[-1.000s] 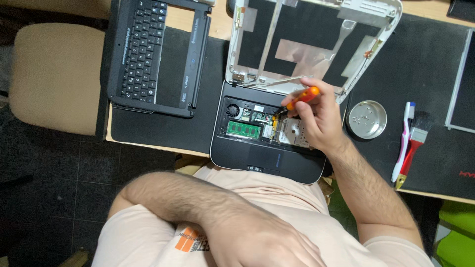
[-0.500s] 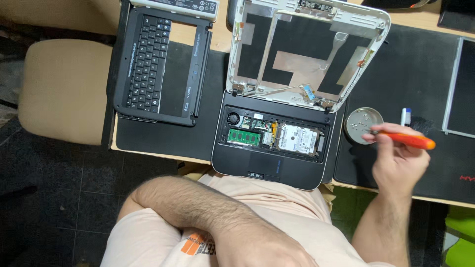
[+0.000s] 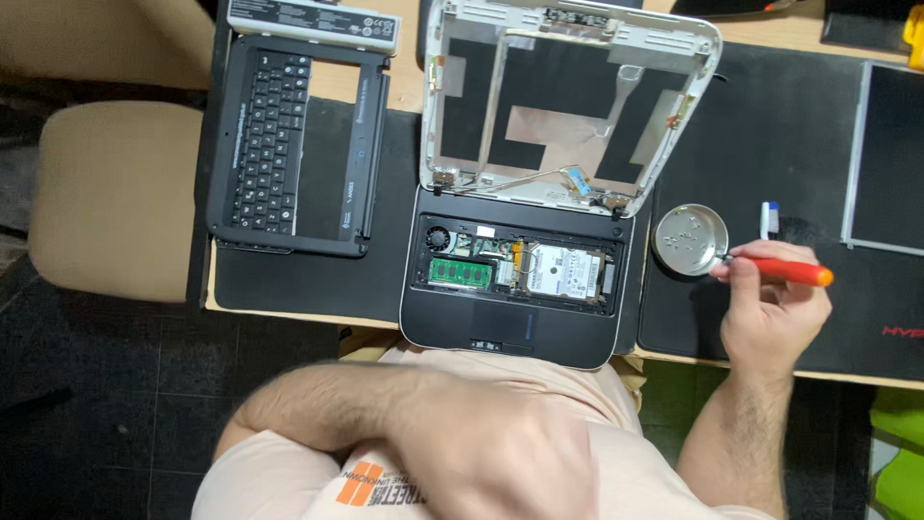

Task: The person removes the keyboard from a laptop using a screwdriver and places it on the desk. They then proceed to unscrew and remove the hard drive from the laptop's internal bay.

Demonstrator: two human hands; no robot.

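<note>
The right hand (image 3: 775,308) is gripping an orange-handled screwdriver (image 3: 784,272), fingers closed around the handle, and is holding its tip at the rim of a small round metal dish (image 3: 689,239) that is sitting on a black mat (image 3: 808,154) to the right of the opened laptop (image 3: 525,279). The left hand (image 3: 510,462) is lying low against the person's shirt, blurred, holding nothing visible; how far it is open cannot be told. The laptop is lying at the desk's near edge with its base uncovered, showing a fan, a green memory stick (image 3: 460,273) and a silver drive (image 3: 563,273), while its bare screen lid (image 3: 568,106) is lying flat behind it. A detached keyboard frame (image 3: 294,144) is resting to the left, a battery (image 3: 313,21) just beyond it, and a screen panel (image 3: 885,159) is lying far right.
</note>
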